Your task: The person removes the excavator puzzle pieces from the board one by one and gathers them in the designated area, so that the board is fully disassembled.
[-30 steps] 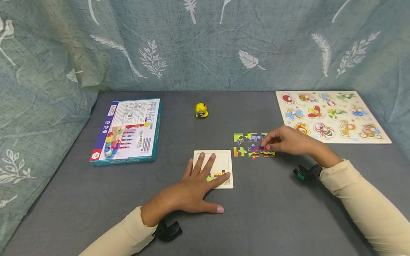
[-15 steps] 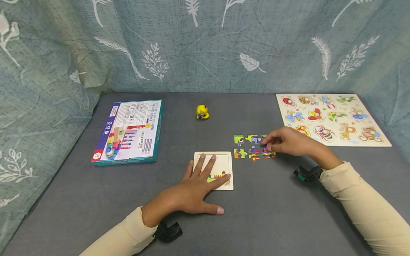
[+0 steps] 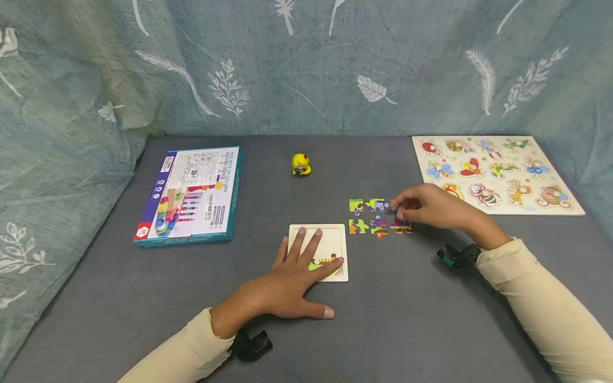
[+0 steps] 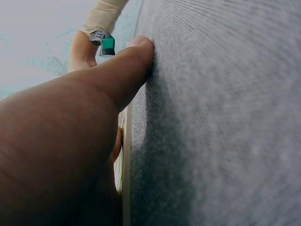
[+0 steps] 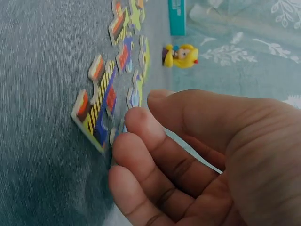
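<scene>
Fingers spread, my left hand (image 3: 287, 290) rests flat on a small wooden puzzle tray (image 3: 338, 234), whose lower part carries a coloured picture partly covered by the fingers. Right of the tray, several jigsaw pieces lie in two rows. My right hand (image 3: 433, 207) hovers at the right end of these rows, fingers loosely bent and nothing visible between thumb and forefinger. Below its fingertips lies a yellow-and-black striped jigsaw piece (image 5: 99, 106). The upper-right jigsaw piece (image 3: 394, 208) is mostly hidden by the fingers. The left wrist view shows mainly the left thumb (image 4: 127, 66) on the cloth.
A boxed bead toy (image 3: 191, 197) lies at the left. At the back middle stands a small yellow-haired figurine (image 3: 300, 164). A wooden insect board (image 3: 498, 175) lies behind the right hand at the right. A patterned curtain (image 3: 306, 69) hangs along the back edge.
My right hand has shifted slightly up, off the striped lower-right jigsaw piece toward the upper-right one; that striped piece now shows more. The left hand stays on the tray.
</scene>
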Demonstrator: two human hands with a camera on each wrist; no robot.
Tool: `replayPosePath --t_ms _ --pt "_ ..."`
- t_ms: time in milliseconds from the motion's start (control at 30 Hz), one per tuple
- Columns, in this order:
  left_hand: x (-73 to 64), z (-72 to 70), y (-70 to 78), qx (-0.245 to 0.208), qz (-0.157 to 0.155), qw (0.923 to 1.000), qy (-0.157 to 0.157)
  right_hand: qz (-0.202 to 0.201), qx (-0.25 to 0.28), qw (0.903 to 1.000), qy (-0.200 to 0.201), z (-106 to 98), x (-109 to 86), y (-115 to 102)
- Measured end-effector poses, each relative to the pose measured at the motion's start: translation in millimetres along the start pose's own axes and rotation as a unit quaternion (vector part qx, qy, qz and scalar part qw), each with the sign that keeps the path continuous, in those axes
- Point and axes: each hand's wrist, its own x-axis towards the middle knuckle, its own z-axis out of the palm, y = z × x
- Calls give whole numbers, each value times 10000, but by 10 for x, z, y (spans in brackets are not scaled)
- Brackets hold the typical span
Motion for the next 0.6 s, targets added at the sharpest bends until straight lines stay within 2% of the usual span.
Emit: replayPosePath --t_ms 367,600 --pt "-3 -11 8 -30 -39 10000 -33 -34 -48 9998 215 76 93 -150" --pt "-1 -21 22 9 -46 10000 20 -328 113 9992 191 181 211 -264"
